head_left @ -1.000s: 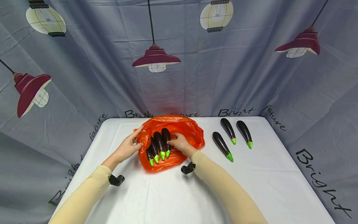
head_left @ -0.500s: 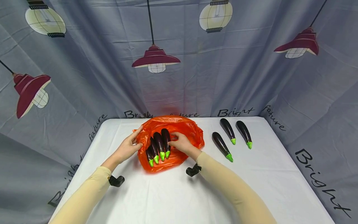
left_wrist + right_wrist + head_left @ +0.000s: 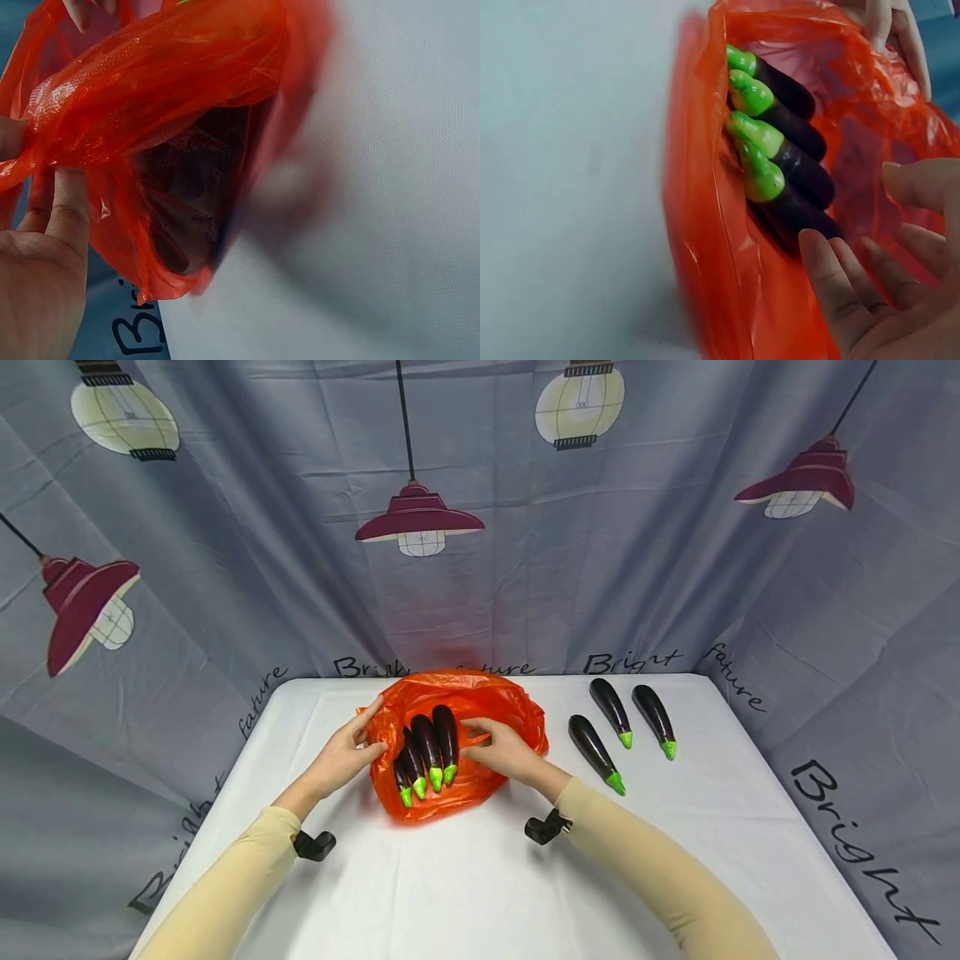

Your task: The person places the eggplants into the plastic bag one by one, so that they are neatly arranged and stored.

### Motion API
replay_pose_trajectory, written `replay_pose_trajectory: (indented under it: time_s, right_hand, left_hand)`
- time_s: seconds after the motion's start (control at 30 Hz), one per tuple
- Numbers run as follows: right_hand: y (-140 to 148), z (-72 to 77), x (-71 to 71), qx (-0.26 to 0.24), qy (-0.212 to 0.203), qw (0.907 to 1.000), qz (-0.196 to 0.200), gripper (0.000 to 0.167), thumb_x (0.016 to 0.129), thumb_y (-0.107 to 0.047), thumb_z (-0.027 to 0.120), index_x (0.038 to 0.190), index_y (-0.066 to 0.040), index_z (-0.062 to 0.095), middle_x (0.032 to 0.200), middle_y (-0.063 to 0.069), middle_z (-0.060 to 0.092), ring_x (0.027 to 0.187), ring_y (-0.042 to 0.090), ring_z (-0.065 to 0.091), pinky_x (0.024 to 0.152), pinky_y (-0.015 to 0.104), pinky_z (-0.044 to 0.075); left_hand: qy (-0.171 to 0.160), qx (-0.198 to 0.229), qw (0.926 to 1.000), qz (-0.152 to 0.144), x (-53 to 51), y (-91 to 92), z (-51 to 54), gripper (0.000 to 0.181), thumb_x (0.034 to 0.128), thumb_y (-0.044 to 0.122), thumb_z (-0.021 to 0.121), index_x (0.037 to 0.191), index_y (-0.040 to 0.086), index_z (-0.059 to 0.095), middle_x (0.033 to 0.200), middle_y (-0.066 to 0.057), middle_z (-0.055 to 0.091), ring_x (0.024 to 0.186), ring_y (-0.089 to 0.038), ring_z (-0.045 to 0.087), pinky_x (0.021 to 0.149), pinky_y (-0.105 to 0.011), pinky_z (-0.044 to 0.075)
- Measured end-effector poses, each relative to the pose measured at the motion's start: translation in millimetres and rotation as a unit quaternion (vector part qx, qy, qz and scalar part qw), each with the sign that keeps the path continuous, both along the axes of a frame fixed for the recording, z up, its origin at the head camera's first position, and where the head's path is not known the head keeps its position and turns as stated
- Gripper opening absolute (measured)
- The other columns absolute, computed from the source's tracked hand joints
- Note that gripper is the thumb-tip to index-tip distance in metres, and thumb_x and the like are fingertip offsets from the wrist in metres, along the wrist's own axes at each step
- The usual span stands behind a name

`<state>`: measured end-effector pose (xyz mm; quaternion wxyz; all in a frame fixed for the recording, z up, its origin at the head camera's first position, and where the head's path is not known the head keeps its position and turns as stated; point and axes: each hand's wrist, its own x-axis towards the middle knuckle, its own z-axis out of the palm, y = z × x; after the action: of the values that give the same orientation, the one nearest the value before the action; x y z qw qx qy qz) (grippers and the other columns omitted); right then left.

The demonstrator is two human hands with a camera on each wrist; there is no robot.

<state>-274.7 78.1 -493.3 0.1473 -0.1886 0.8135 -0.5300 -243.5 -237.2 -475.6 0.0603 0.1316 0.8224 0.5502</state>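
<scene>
An orange-red plastic bag (image 3: 495, 702) lies with its mouth spread on the table. Several eggplants (image 3: 427, 745) with green stem ends rest side by side inside it, their dark bodies leaning to the left in the head view. At the bag's left rim, my left hand (image 3: 345, 760) holds the plastic between thumb and fingers, as the left wrist view (image 3: 45, 285) also shows. My right hand (image 3: 506, 750) is over the right part of the bag's opening, fingers spread and holding nothing. Its fingertips (image 3: 817, 251) are close to the nearest eggplant in the right wrist view.
To the right of the bag, three more eggplants lie on the white tabletop: a front one (image 3: 595, 752), a middle one (image 3: 611, 710) and a far-right one (image 3: 656, 718). A grey curtain (image 3: 480, 602) with printed lamps hangs behind the table.
My right hand has moved away from the eggplants in the bag, drawing back to the right with its fingers parting. The left hand and the eggplants have stayed nearly still.
</scene>
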Motion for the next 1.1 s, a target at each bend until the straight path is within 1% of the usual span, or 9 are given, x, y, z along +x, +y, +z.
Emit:
replay_pose_trajectory:
  time_s: [0.07,0.13,0.2,0.33,0.43,0.57,0.67,0.93,1.1]
  right_hand:
    - [6.1,2.8,2.8,0.0,0.008,0.9999,0.008,0.057,0.093,-0.017,0.074,0.146,-0.007,0.055,0.135,0.021,0.06,0.101,0.026,0.067,0.082,0.037,0.059]
    - [12.8,4.8,5.0,-0.003,0.014,0.9998,0.014,0.056,0.093,-0.016,0.074,0.145,-0.009,0.056,0.136,0.02,0.06,0.103,0.025,0.066,0.082,0.036,0.059]
    - [20.0,6.3,6.8,-0.008,0.016,0.9997,0.016,0.055,0.093,-0.016,0.075,0.144,-0.01,0.058,0.136,0.02,0.061,0.104,0.023,0.065,0.083,0.035,0.059]
    - [34.0,11.2,10.7,-0.027,0.004,0.9995,0.019,0.054,0.093,-0.015,0.074,0.144,-0.01,0.058,0.133,0.017,0.062,0.102,0.024,0.066,0.083,0.037,0.06]
    - [43.9,16.2,13.1,-0.033,0.0,0.9992,0.024,0.054,0.093,-0.015,0.074,0.144,-0.009,0.057,0.131,0.014,0.062,0.102,0.025,0.065,0.085,0.04,0.059]
    - [56.6,21.9,15.4,-0.036,-0.003,0.9991,0.024,0.055,0.093,-0.016,0.074,0.145,-0.008,0.057,0.134,0.012,0.061,0.103,0.027,0.065,0.089,0.05,0.057]
    - [64.5,24.5,16.9,-0.037,-0.011,0.9991,0.019,0.056,0.093,-0.017,0.075,0.145,-0.008,0.056,0.136,0.012,0.059,0.104,0.03,0.066,0.091,0.056,0.055]
    - [80.7,27.6,21.0,-0.033,-0.007,0.9993,0.017,0.056,0.094,-0.019,0.074,0.146,-0.008,0.056,0.136,0.013,0.06,0.106,0.027,0.065,0.089,0.057,0.056]
    - [94.6,29.2,21.3,-0.04,-0.007,0.9992,-0.001,0.055,0.094,-0.017,0.074,0.145,-0.006,0.056,0.136,0.015,0.061,0.106,0.034,0.066,0.086,0.054,0.058]
  left_hand:
    - [0.001,0.0,1.0,0.001,0.2,-0.2,-0.4,0.08,0.0997,0.011,0.066,0.165,0.027,0.022,0.166,-0.018,0.023,0.147,-0.037,0.034,0.108,-0.045,0.041]
    - [0.001,0.002,1.0,0.004,0.4,0.1,-0.5,0.08,0.0996,0.014,0.067,0.165,0.028,0.023,0.165,-0.018,0.026,0.146,-0.036,0.036,0.108,-0.043,0.042]
    - [0.0,0.005,1.0,0.005,0.4,0.6,-0.3,0.081,0.0989,0.018,0.07,0.164,0.03,0.024,0.164,-0.018,0.03,0.144,-0.034,0.04,0.106,-0.037,0.044]
    - [-0.007,0.021,0.9997,0.009,-0.6,2.3,-0.7,0.083,0.0966,0.021,0.073,0.163,0.035,0.026,0.161,-0.014,0.036,0.142,-0.028,0.044,0.1,-0.021,0.045]
    - [-0.002,0.028,0.9995,0.01,-1.5,3.5,-1.4,0.085,0.0958,0.018,0.074,0.164,0.033,0.025,0.161,-0.015,0.036,0.141,-0.028,0.044,0.096,-0.016,0.045]
    - [0.012,0.029,0.9995,0.009,-2.4,4.0,-2.1,0.084,0.0966,0.011,0.072,0.164,0.029,0.025,0.158,-0.019,0.041,0.138,-0.032,0.048,0.093,-0.016,0.048]
    - [0.016,0.026,0.9995,0.01,-2.8,3.5,-2.6,0.083,0.0973,0.008,0.07,0.164,0.03,0.025,0.154,-0.022,0.044,0.135,-0.034,0.05,0.091,-0.018,0.05]
    - [0.013,0.019,0.9997,0.013,-2.6,2.2,-2.8,0.083,0.098,0.007,0.068,0.164,0.033,0.024,0.157,-0.021,0.041,0.136,-0.034,0.05,0.092,-0.021,0.051]
    - [0.014,0.024,0.9995,0.011,-3.2,1.8,-2.7,0.084,0.0976,0.006,0.068,0.164,0.032,0.024,0.156,-0.021,0.042,0.135,-0.034,0.05,0.09,-0.022,0.052]
